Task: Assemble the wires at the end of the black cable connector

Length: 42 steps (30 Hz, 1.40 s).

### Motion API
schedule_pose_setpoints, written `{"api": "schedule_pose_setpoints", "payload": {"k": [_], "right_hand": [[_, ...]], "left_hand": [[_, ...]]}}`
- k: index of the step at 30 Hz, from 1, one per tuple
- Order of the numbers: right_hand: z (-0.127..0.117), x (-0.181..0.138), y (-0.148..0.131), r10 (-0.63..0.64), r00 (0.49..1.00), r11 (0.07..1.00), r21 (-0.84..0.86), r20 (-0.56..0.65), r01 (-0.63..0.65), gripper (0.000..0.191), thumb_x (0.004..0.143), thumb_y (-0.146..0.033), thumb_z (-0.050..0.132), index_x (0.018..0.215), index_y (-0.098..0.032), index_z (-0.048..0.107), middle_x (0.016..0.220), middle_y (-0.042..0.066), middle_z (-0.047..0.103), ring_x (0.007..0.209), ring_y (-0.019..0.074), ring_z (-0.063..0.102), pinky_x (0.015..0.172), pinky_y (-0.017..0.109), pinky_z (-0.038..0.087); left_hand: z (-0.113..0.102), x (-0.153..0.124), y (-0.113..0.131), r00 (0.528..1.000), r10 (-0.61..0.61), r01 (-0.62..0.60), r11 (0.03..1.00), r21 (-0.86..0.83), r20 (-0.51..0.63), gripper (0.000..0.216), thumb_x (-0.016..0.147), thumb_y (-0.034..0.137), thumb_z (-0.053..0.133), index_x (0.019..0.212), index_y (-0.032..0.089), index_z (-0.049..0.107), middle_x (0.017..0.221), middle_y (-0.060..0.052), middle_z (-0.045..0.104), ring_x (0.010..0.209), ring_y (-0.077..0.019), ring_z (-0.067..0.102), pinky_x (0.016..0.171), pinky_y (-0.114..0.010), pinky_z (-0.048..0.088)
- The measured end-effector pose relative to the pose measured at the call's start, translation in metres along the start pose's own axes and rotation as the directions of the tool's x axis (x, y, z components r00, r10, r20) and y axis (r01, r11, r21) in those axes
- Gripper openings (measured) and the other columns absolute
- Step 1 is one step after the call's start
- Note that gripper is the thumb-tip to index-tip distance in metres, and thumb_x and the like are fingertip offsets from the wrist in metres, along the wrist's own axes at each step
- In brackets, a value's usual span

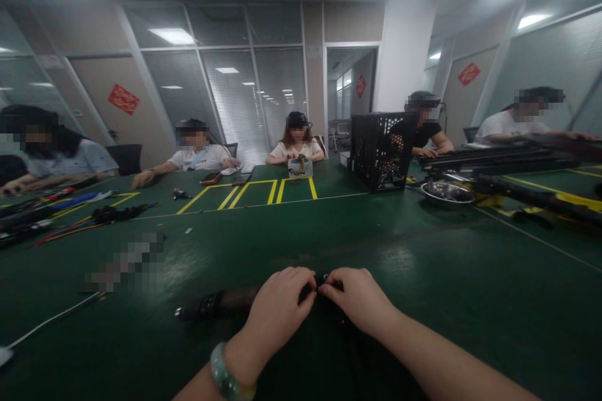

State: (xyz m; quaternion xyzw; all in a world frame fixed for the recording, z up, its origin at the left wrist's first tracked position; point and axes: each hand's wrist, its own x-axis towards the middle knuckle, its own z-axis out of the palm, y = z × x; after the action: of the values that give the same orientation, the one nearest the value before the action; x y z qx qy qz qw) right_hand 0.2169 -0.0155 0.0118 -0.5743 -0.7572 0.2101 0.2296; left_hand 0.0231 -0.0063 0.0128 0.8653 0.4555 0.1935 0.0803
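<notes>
Across the foreground, green desk (226, 235); twelve o'clock is straight ahead of the wearer. At one o'clock, black computer case (382, 156) with perforated panel. From the left hand (282, 304) toward nine o'clock, dark tube (235, 301) lying on the desk, metallic tip outermost. Toward two o'clock, stainless-steel bowl (446, 194). Right hand (360, 296), at the left hand's three o'clock. On the left wrist, green bangle (224, 373). Fingers of both hands curled, nearly closed, beside a small dark part (323, 278); whether either grips it cannot be told.
</notes>
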Motion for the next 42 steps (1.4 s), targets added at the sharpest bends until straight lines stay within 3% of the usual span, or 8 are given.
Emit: {"api": "schedule_pose_setpoints", "payload": {"k": [11,20,29,36,42], "right_hand": [[0.0,0.0021,-0.001,-0.02,0.999,0.999,0.032,-0.036,0.021,0.008,0.081,-0.029,0.066,0.08,-0.025,0.072,0.081,-0.003,0.07,0.076,0.0151,0.061,0.067,0.024,0.037],[-0.0056,0.0045,-0.0011,-0.01,0.999,1.0,-0.002,-0.052,0.01,0.01,0.084,-0.028,0.063,0.086,-0.024,0.072,0.085,-0.001,0.07,0.082,0.0161,0.062,0.074,0.025,0.039],[-0.0035,0.005,-0.0053,-0.102,0.994,0.994,-0.028,-0.025,0.102,0.009,0.084,-0.026,0.064,0.086,-0.025,0.073,0.091,-0.001,0.07,0.088,0.0168,0.062,0.079,0.025,0.039],[-0.0003,0.0037,0.0025,0.028,1.0,0.998,0.049,-0.014,-0.027,0.012,0.086,-0.029,0.06,0.089,-0.023,0.069,0.083,0.0,0.07,0.077,0.0156,0.063,0.064,0.022,0.04],[0.0035,0.0035,0.001,-0.025,0.999,0.992,0.128,0.042,0.019,0.01,0.086,-0.028,0.061,0.087,-0.024,0.07,0.083,-0.002,0.071,0.077,0.0144,0.064,0.064,0.021,0.04]], "left_hand": [[-0.0006,-0.0008,0.0005,1.0,0.002,-0.003,1.0,-0.01,-0.011,0.011,0.083,0.022,0.056,0.093,0.025,0.059,0.104,-0.001,0.064,0.096,-0.0201,0.058,0.089,-0.036,0.043],[0.0001,-0.0012,-0.0002,1.0,-0.014,0.014,1.0,-0.013,-0.011,0.012,0.084,0.024,0.056,0.095,0.025,0.061,0.104,-0.001,0.064,0.095,-0.0196,0.058,0.089,-0.035,0.043],[-0.0024,0.0001,0.0014,1.0,-0.009,0.01,1.0,-0.015,0.016,0.012,0.085,0.024,0.056,0.096,0.025,0.061,0.1,0.0,0.064,0.094,-0.0193,0.058,0.085,-0.034,0.044],[-0.0017,-0.0004,-0.0004,0.999,-0.051,0.051,0.998,-0.02,0.015,0.017,0.086,0.027,0.057,0.103,0.025,0.06,0.104,-0.001,0.064,0.097,-0.0201,0.059,0.087,-0.035,0.045],[-0.0008,0.0014,-0.0007,0.999,-0.031,0.031,0.999,-0.019,0.033,0.011,0.085,0.024,0.058,0.096,0.023,0.062,0.112,-0.002,0.063,0.105,-0.0208,0.057,0.093,-0.037,0.044]]}}
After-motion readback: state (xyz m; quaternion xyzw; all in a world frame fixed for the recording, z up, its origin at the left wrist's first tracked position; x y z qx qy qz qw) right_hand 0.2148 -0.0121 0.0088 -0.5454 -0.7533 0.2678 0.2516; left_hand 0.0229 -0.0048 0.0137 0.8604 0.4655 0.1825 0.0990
